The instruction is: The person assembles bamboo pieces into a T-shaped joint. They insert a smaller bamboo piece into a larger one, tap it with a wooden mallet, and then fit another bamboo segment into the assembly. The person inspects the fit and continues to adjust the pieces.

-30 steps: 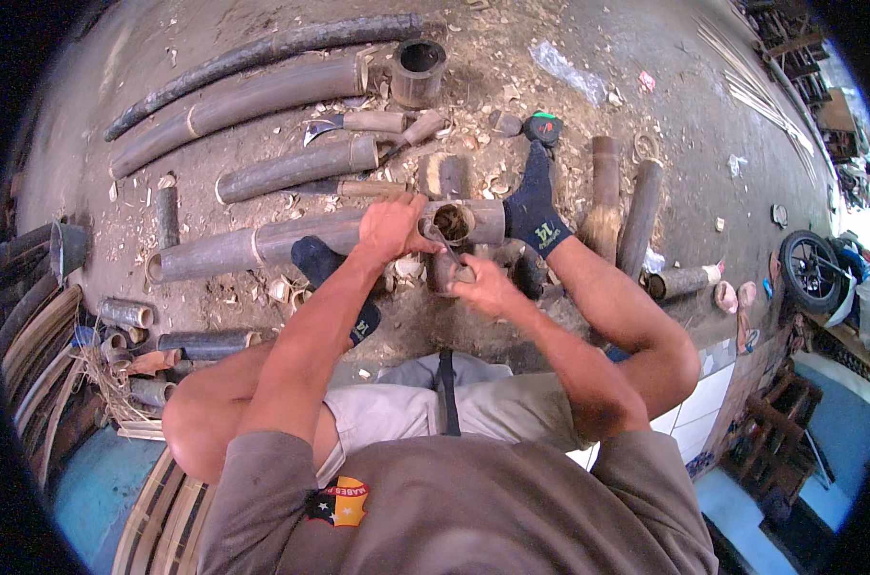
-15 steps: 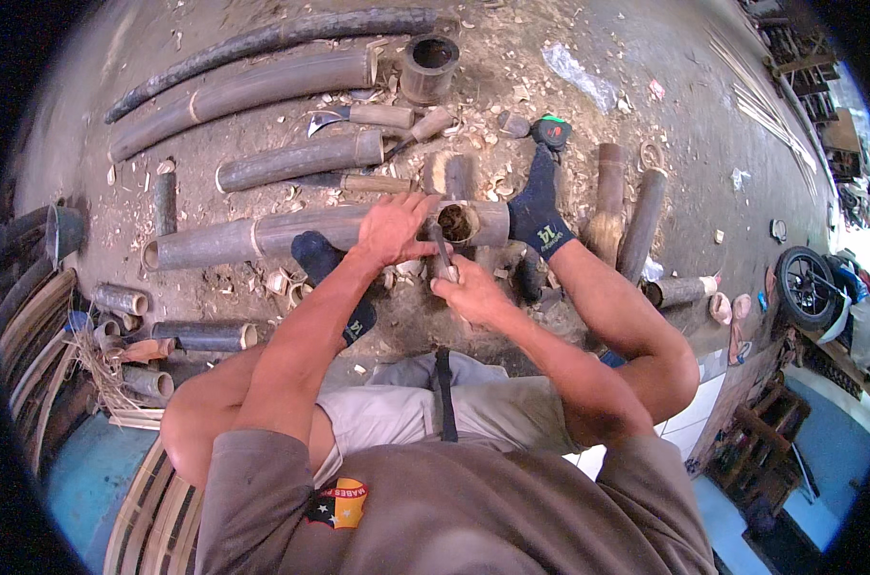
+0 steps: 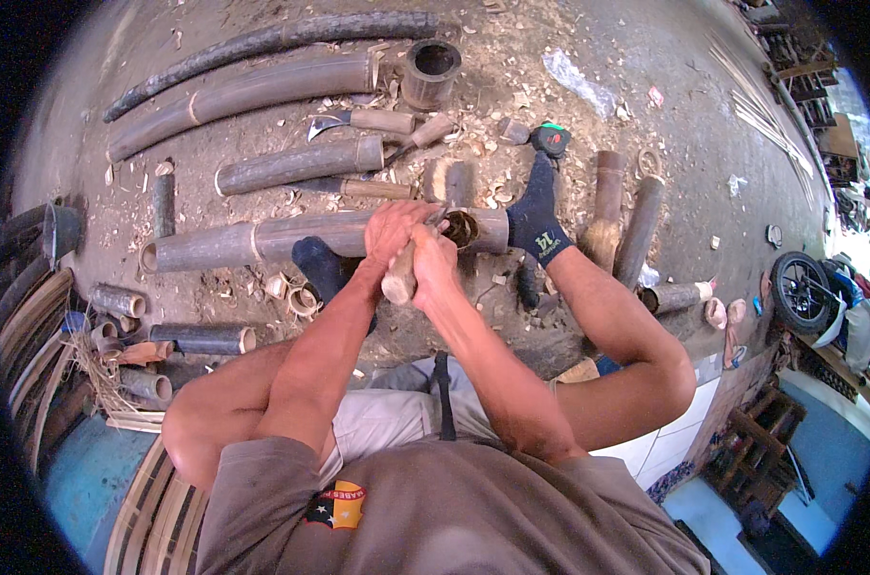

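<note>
A long bamboo tube (image 3: 306, 233) lies crosswise on the floor in front of me, with a hole (image 3: 461, 228) cut into its upper side near the right end. Over the tube, just left of that hole, my left hand (image 3: 394, 230) is closed on the bamboo. My right hand (image 3: 437, 264) grips the wooden handle of a knife (image 3: 400, 284); its butt points back toward me. The metal end reaches the hole's left edge, mostly hidden by my hands. My socked feet (image 3: 536, 216) brace the tube, one near its right end, the other against its near side.
Beyond the tube lie more bamboo lengths (image 3: 253, 91), a curved-blade knife (image 3: 358, 121), an upright hollow bamboo section (image 3: 430, 72) and a tape measure (image 3: 551, 140). Shavings litter the floor. Short bamboo pieces (image 3: 205, 337) lie at left; others (image 3: 639, 230) at right. A wheel (image 3: 802, 287) stands far right.
My right hand has moved left and up against my left hand, turning the knife so its handle slants back toward me. My left hand has shifted slightly on the tube.
</note>
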A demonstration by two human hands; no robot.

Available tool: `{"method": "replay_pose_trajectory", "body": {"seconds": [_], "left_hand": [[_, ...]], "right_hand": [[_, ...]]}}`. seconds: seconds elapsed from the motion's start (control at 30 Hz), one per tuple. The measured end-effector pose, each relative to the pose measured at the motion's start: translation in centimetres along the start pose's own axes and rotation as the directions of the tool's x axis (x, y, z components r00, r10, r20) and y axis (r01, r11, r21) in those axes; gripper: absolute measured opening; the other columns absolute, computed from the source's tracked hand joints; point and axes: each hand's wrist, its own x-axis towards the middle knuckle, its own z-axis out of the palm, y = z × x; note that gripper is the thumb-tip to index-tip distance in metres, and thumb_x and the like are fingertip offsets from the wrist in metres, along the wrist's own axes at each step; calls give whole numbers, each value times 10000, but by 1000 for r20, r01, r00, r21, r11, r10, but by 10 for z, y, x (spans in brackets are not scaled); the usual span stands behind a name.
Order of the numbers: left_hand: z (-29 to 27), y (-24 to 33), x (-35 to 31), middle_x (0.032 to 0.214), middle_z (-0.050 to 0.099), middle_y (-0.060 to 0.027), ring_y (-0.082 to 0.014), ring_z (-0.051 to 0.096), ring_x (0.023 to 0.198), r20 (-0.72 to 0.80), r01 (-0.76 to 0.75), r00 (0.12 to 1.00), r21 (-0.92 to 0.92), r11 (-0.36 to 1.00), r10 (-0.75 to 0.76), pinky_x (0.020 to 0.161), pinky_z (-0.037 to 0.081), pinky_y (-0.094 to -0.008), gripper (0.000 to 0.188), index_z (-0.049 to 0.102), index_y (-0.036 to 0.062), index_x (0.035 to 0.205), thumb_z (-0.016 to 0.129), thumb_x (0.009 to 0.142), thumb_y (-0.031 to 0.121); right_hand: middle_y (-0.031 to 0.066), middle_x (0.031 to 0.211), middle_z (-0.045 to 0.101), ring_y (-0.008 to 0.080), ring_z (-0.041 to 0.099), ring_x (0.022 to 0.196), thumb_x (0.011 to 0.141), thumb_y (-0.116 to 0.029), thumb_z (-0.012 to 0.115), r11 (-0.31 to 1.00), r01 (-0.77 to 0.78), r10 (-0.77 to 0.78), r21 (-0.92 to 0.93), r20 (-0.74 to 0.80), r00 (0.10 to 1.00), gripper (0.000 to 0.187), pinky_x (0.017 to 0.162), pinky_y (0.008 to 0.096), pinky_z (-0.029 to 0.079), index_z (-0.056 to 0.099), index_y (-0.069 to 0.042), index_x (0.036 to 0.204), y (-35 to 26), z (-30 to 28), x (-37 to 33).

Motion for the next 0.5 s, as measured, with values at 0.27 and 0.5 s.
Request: {"method": "replay_pose_trajectory", "body": {"seconds": [0.27,0.5], "left_hand": [[30,5,4,1241,701,-129,-310,646,1156,-322,35,945,-59,998,-52,1019,480,-455,451,655,137,1273,661,922,420],[-19,19,12,1192,705,-203,-386,646,1164,130,50,990,-24,998,-47,976,502,-497,685,631,82,1255,710,845,625]], "right_hand": [[128,911,622,303,650,762,938,-185,591,927,-33,106,372,-176,979,233,710,481,577,562,-30,1109,-38,48,20],[66,802,583,237,607,685,939,-281,646,969,-86,76,233,52,996,208,618,434,528,546,-105,988,4,-39,-11]]}}
